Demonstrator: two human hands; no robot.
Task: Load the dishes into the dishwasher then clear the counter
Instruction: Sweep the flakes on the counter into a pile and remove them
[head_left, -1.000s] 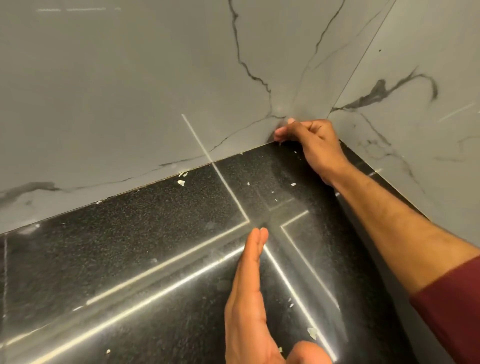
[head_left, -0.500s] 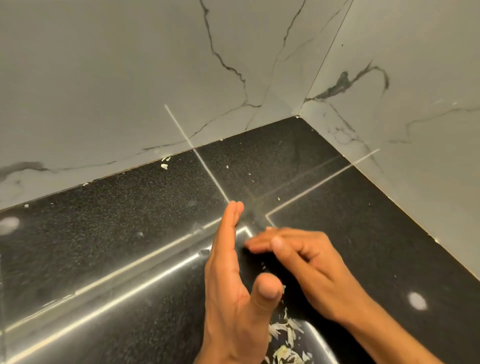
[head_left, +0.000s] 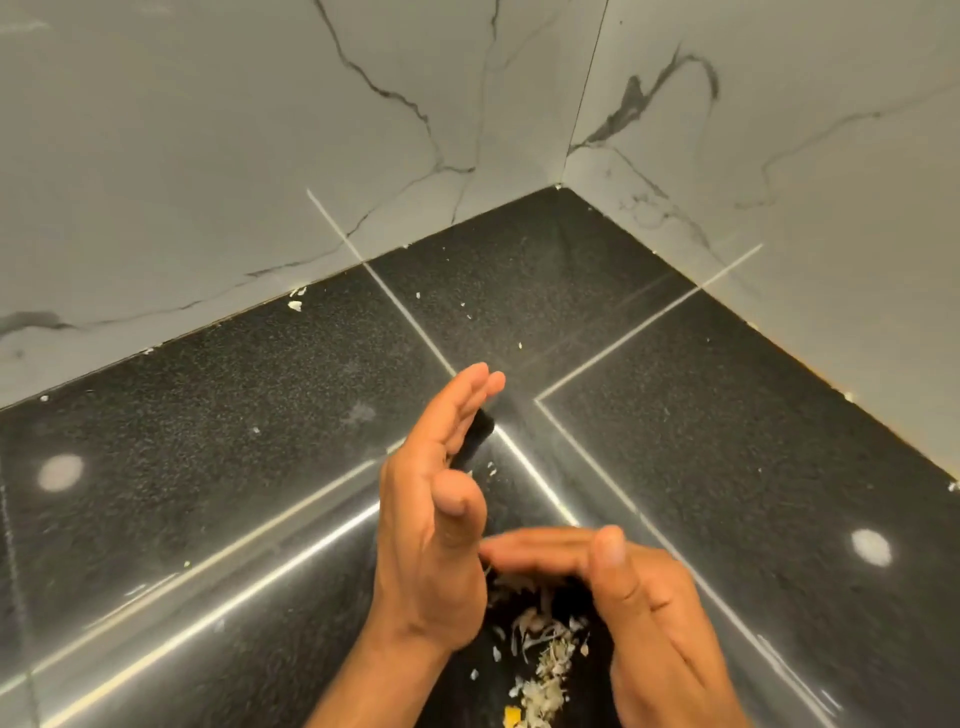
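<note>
Both hands are working as a pair of scrapers on the black counter (head_left: 218, 395), at the inside corner where two marble-look walls (head_left: 208, 130) meet. The left hand (head_left: 436, 525) is standing on its outer edge, fingers straight and pressed together, thumb lifted free; it is serving as a fixed wall, holding nothing. The right hand (head_left: 639, 608) is lying across in front of it, fingers flat and together, thumb raised, its fingertips close to the left palm; it too is gripping nothing, and whether the fingertips are touching the left hand cannot be told. Judged purpose: the two flat hands are closing a pocket so the scraps (head_left: 545, 654) are being herded into one pile rather than scattered. The pile is sitting between the hands, near the bottom edge of view: pale shredded peel-like flakes, dry and light in look, with one yellow bit at the lower end. Stray crumbs (head_left: 295, 305) are lying apart along the wall seam and further back toward the corner, not yet collected. The counter is polished speckled stone, glossy, throwing back lamp spots and bright strip reflections; such a smooth face should be letting flakes slide easily. The walls are matte grey-white with dark veins. No dishes or dishwasher are in view, so the counter-clearing part is judged to be under way.
</note>
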